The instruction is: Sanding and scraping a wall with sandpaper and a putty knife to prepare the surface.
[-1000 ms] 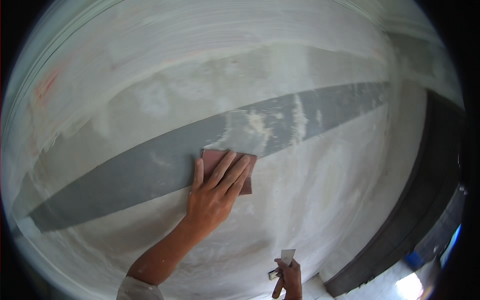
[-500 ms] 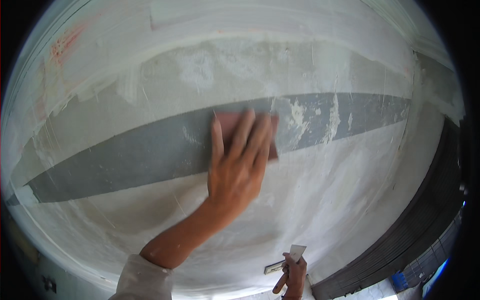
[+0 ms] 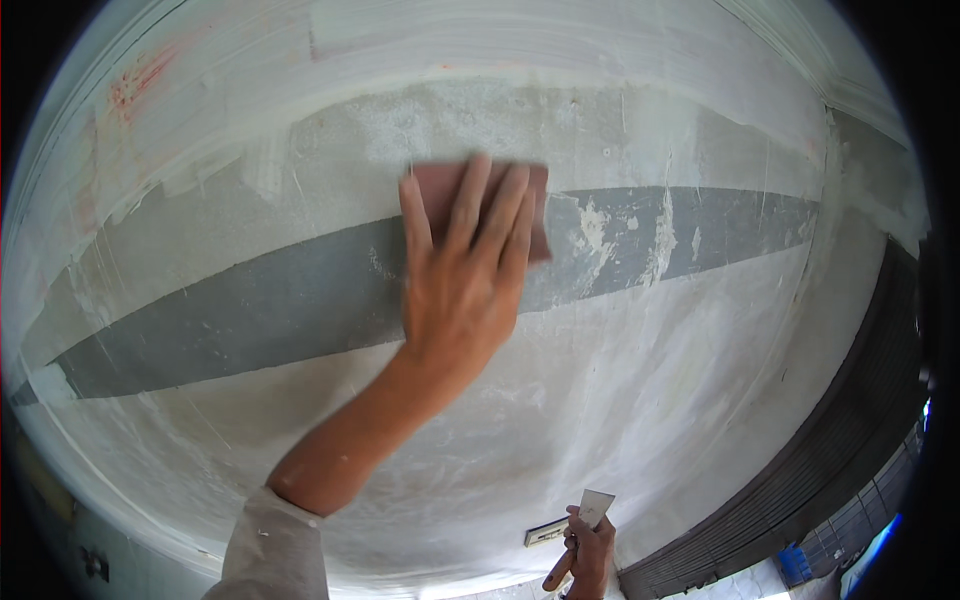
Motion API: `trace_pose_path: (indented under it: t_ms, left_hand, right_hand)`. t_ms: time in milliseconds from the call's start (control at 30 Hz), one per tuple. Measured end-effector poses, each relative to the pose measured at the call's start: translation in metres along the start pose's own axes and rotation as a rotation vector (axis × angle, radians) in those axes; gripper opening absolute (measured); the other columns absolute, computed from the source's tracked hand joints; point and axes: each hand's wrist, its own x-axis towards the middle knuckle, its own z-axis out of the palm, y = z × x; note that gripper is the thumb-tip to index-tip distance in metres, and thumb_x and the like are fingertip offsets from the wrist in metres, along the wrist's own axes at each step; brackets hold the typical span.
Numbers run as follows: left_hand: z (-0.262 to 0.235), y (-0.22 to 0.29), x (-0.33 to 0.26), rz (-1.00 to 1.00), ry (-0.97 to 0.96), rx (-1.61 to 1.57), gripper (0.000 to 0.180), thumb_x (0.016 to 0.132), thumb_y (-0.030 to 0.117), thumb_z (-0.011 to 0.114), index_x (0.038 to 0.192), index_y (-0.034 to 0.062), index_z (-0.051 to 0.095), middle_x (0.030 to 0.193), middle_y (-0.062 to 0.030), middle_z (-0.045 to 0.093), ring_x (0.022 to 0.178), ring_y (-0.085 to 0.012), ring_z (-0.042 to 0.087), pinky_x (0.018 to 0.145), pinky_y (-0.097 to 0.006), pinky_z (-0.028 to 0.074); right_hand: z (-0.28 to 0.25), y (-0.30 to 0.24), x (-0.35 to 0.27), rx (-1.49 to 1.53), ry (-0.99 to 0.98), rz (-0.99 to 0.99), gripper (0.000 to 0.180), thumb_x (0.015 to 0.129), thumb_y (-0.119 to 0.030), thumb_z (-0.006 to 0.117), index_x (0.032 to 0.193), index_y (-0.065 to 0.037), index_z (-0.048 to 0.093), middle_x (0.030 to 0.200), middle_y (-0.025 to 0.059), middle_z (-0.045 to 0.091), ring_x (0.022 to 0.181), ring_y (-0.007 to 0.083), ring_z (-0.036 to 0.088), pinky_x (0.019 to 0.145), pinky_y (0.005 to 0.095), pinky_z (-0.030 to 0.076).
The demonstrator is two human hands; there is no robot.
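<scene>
Fingers [image 3: 470,215] of the left hand [image 3: 460,290] are spread flat and nearly straight, and a thin reddish-brown rectangular sheet of sandpaper [image 3: 535,205] is pressed under them against the pale plastered wall [image 3: 640,400]; nothing is gripped, the sheet is only held by pressure. Low in the view, below the left wrist, the right hand [image 3: 588,550] is closed around the wooden handle of a small metal putty knife [image 3: 592,512], blade up.

The sheet is judged light, soft and easy to fold, so it may slip or crease unless flat pressure is kept over its middle; its corners, which show beyond the fingertips, could curl.

Under the fingers a dark grey painted band [image 3: 250,320] runs left and right. Beyond the fingertips rough grey patches are seen. Open wall is left on both sides; far to the right of the fingers a dark ribbed shutter [image 3: 840,440] bounds the room.
</scene>
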Motion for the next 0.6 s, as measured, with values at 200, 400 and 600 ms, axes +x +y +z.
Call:
trace_pose_path:
  t_ms: [200, 400, 600]
  left_hand:
    - [0.003, -0.006, -0.014, 0.098, -0.049, 0.066, 0.037, 0.076, 0.010, 0.062, 0.112, 0.0045, 0.062, 0.127, -0.0051, 0.052, 0.129, -0.0346, 0.034, 0.094, -0.077, 0.018]
    - [-0.001, -0.003, -0.016, 0.140, -0.046, 0.077, 0.037, 0.075, 0.009, 0.062, 0.112, 0.0040, 0.062, 0.128, -0.0041, 0.051, 0.129, -0.0338, 0.033, 0.093, -0.078, 0.018]
    - [-0.007, 0.001, -0.037, 0.141, -0.184, 0.061, 0.039, 0.074, 0.008, 0.064, 0.113, 0.0063, 0.062, 0.130, -0.0030, 0.051, 0.131, -0.0335, 0.031, 0.090, -0.079, 0.019]
  right_hand:
    - [-0.005, 0.002, -0.002, 0.011, -0.014, -0.002, 0.022, 0.079, -0.004, 0.058, 0.098, 0.007, 0.059, 0.063, 0.0046, 0.053, 0.049, 0.0091, 0.046, 0.045, 0.0214, 0.035]
    - [0.002, -0.003, -0.008, 0.027, -0.048, 0.016, 0.022, 0.079, -0.005, 0.059, 0.097, 0.006, 0.060, 0.062, 0.0050, 0.053, 0.049, 0.0093, 0.046, 0.045, 0.0214, 0.035]
    - [0.008, -0.002, -0.005, 0.021, -0.055, 0.011, 0.022, 0.077, -0.003, 0.060, 0.096, 0.006, 0.060, 0.060, 0.0050, 0.053, 0.048, 0.0099, 0.047, 0.044, 0.0222, 0.035]
